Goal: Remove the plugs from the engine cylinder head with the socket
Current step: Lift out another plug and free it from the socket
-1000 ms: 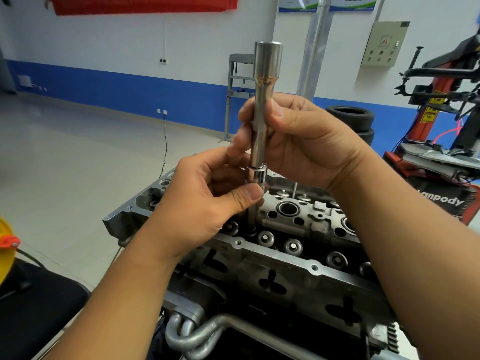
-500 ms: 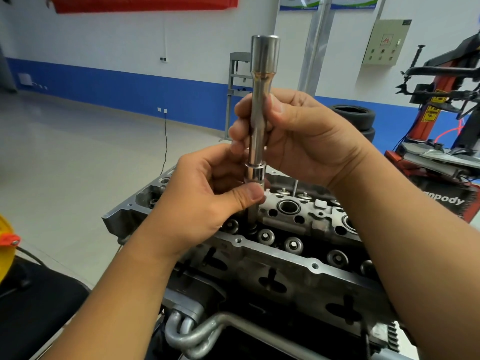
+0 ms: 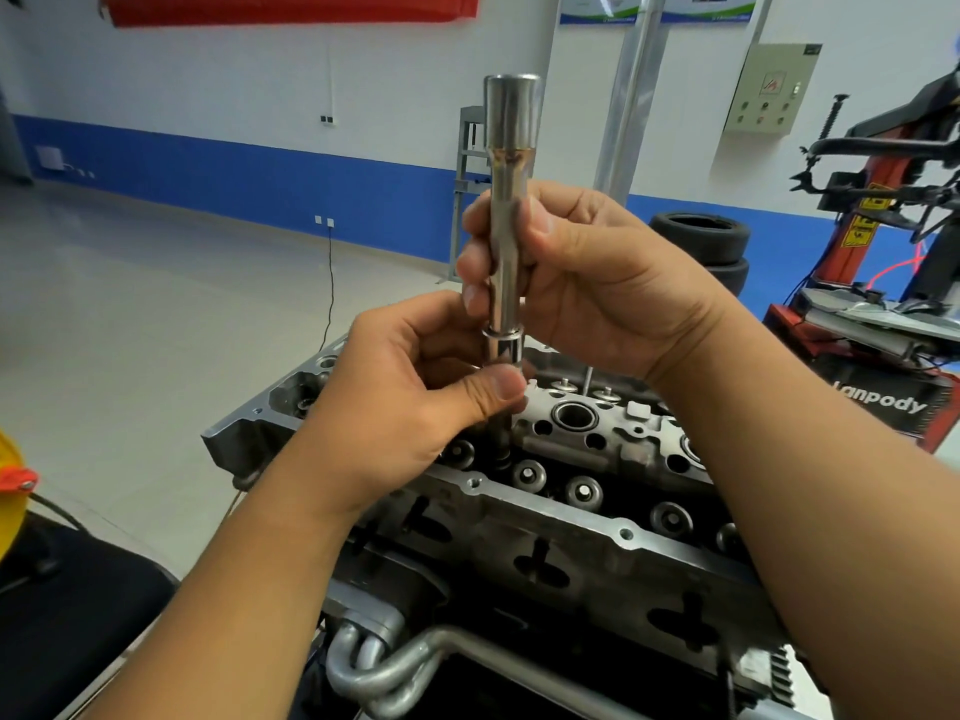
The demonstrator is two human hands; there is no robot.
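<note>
Left to right. My left hand (image 3: 415,387) pinches the lower end of the socket (image 3: 508,220) between thumb and curled fingers (image 3: 498,389). The socket stands upright above the head (image 3: 545,517), over its left part; whether a plug sits under it I cannot tell. My right hand (image 3: 597,283) wraps the socket's shaft. Far right, tyres (image 3: 701,241) and a red machine (image 3: 872,324).
</note>
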